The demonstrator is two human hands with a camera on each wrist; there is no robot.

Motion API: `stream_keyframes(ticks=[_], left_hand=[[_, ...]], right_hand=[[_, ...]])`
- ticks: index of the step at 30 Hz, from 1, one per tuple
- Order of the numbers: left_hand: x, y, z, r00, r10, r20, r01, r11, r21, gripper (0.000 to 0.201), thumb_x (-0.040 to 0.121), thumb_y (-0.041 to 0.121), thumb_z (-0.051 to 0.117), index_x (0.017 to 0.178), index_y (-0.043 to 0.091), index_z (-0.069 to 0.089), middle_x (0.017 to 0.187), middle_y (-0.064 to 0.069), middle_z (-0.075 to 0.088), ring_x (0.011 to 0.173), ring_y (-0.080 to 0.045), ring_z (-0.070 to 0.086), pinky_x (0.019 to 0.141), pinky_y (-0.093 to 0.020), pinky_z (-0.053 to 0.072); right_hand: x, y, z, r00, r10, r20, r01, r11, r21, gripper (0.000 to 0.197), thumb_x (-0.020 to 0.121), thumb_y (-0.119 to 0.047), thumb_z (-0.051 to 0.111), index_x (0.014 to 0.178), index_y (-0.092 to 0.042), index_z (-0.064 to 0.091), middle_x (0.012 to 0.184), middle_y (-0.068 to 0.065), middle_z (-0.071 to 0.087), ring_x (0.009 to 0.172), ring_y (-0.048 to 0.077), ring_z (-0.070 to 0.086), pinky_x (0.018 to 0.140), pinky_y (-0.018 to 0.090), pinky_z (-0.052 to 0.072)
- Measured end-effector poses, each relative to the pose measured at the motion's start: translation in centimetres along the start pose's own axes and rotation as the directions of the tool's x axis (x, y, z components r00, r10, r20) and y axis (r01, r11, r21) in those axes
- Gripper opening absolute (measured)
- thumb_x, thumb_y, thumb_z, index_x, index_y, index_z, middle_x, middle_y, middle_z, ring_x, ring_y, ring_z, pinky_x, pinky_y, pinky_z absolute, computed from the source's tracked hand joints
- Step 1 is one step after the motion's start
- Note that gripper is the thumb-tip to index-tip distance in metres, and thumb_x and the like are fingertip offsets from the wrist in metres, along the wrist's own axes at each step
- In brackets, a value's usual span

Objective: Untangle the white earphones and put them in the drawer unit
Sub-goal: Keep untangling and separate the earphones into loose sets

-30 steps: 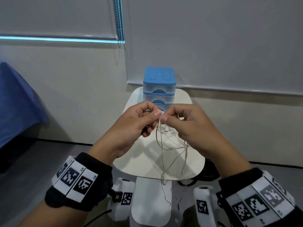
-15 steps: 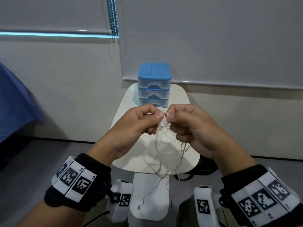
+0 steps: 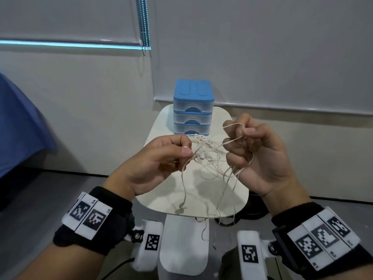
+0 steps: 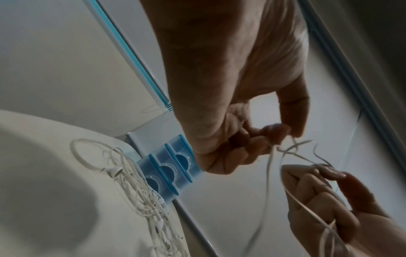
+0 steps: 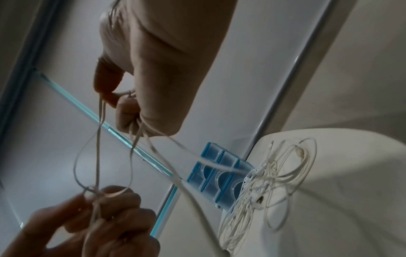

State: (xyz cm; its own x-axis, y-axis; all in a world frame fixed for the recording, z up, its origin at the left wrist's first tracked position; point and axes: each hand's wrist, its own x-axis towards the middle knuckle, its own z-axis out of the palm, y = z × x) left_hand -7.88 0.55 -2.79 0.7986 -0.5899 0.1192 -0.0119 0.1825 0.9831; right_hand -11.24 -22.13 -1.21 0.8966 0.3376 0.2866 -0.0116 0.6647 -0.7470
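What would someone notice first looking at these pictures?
Two hands held up mid-frame: the left hand pinches a knot of cream cord while the right hand holds loops of it, strands hanging toward the white table. Behind them, at the table's far edge, stands a blue-topped drawer unit with all three drawers closed. The wrist views also show a pile of white earphones lying on the table in front of it.

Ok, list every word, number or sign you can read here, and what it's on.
"L4" and "L5", faint and uncertain: on the left wristband tags.
Small characters on the right wristband tags: too blurred to read.
Square coded patterns on both bands: no text.
The drawer unit: no label visible.
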Motion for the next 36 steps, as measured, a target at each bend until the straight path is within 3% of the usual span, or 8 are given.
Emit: stream_keyframes(ticks=[6, 9, 12, 15, 20, 27, 32, 36], left_hand=[[0.7, 0.2, 0.0, 0.979, -0.01, -0.204, 0.022, 0.998, 0.06, 0.018, 0.08, 0.009, 0.063, 0.071, 0.019, 0.05, 0.064, -0.005, 0.037, 0.059, -0.017, 0.033, 0.059, -0.031, 0.028], [1.0, 0.3, -0.5, 0.954, -0.024, -0.297, 0.058, 0.993, 0.106, 0.029, 0.093, 0.009, 0.066, 0.072, 0.02, 0.048, 0.061, -0.001, 0.038, 0.06, -0.017, 0.03, 0.056, -0.029, 0.026], [1.1, 0.3, -0.7, 0.945, -0.08, -0.318, 0.122, 0.986, 0.113, 0.014, 0.098, 0.007, 0.057, 0.084, 0.008, 0.055, 0.059, 0.001, 0.041, 0.056, -0.017, 0.03, 0.055, -0.028, 0.026], [1.3, -0.2, -0.5, 0.937, -0.159, -0.312, 0.2, 0.974, 0.106, 0.016, 0.097, 0.006, 0.06, 0.084, 0.015, 0.057, 0.059, 0.001, 0.046, 0.053, -0.015, 0.032, 0.054, -0.028, 0.026], [1.2, -0.5, -0.4, 0.933, -0.158, -0.322, 0.201, 0.974, 0.107, 0.02, 0.097, 0.009, 0.062, 0.08, 0.019, 0.06, 0.059, 0.0, 0.049, 0.055, -0.016, 0.028, 0.057, -0.03, 0.023], [0.7, -1.4, 0.1, 0.956, -0.171, -0.24, 0.204, 0.972, 0.118, 0.034, 0.103, 0.022, 0.058, 0.069, 0.02, 0.058, 0.059, -0.002, 0.037, 0.052, -0.013, 0.028, 0.055, -0.03, 0.019], [0.5, -1.7, 0.1, 0.971, -0.22, -0.094, 0.229, 0.969, 0.098, 0.009, 0.091, 0.023, 0.069, 0.085, 0.016, 0.067, 0.06, -0.001, 0.037, 0.054, -0.013, 0.032, 0.054, -0.025, 0.029], [1.1, -2.1, 0.1, 0.982, -0.117, -0.147, 0.149, 0.961, 0.231, 0.023, 0.078, 0.022, 0.085, 0.081, 0.011, 0.065, 0.068, 0.001, 0.055, 0.064, -0.012, 0.047, 0.066, -0.019, 0.042]], right_hand=[[0.6, -0.3, -0.3, 0.999, 0.05, 0.011, -0.05, 0.998, 0.04, 0.021, 0.072, -0.014, 0.069, 0.077, -0.013, 0.049, 0.083, 0.003, 0.055, 0.047, 0.006, 0.013, 0.04, 0.018, 0.011], [0.8, -0.7, 0.4, 0.962, 0.273, 0.024, -0.265, 0.948, -0.179, 0.005, 0.081, -0.016, 0.059, 0.08, -0.013, 0.055, 0.058, -0.001, 0.037, 0.043, 0.007, 0.012, 0.038, 0.017, 0.008], [0.4, -1.4, 1.4, 0.922, 0.386, 0.021, -0.349, 0.857, -0.379, 0.028, 0.091, -0.023, 0.058, 0.112, -0.013, 0.074, 0.052, -0.006, 0.018, 0.044, 0.007, 0.009, 0.041, 0.02, 0.005], [0.8, -2.0, 2.2, 0.963, 0.267, 0.045, -0.234, 0.904, -0.359, 0.043, 0.098, -0.021, 0.05, 0.138, -0.029, 0.064, 0.053, -0.005, 0.018, 0.045, 0.007, 0.008, 0.042, 0.023, 0.004], [1.4, -2.1, 1.9, 0.996, -0.044, 0.077, 0.061, 0.968, -0.245, 0.048, 0.1, -0.02, 0.046, 0.144, -0.037, 0.058, 0.066, 0.0, 0.048, 0.047, 0.008, 0.012, 0.04, 0.02, 0.01], [1.8, -1.7, 0.9, 0.974, -0.205, -0.099, 0.159, 0.923, -0.349, 0.026, 0.096, -0.025, 0.055, 0.114, -0.019, 0.073, 0.137, 0.006, 0.066, 0.048, 0.004, 0.015, 0.038, 0.014, 0.013], [2.3, -1.2, 0.1, 0.909, -0.353, -0.222, 0.035, 0.595, -0.803, 0.017, 0.104, -0.019, 0.058, 0.104, -0.011, 0.074, 0.066, -0.024, 0.062, 0.044, 0.001, 0.035, 0.051, 0.015, 0.024], [2.3, -1.1, -0.1, 0.901, -0.389, -0.19, 0.023, 0.482, -0.876, 0.018, 0.104, -0.016, 0.058, 0.104, -0.006, 0.074, 0.057, -0.026, 0.058, 0.057, -0.009, 0.056, 0.063, 0.01, 0.031]])
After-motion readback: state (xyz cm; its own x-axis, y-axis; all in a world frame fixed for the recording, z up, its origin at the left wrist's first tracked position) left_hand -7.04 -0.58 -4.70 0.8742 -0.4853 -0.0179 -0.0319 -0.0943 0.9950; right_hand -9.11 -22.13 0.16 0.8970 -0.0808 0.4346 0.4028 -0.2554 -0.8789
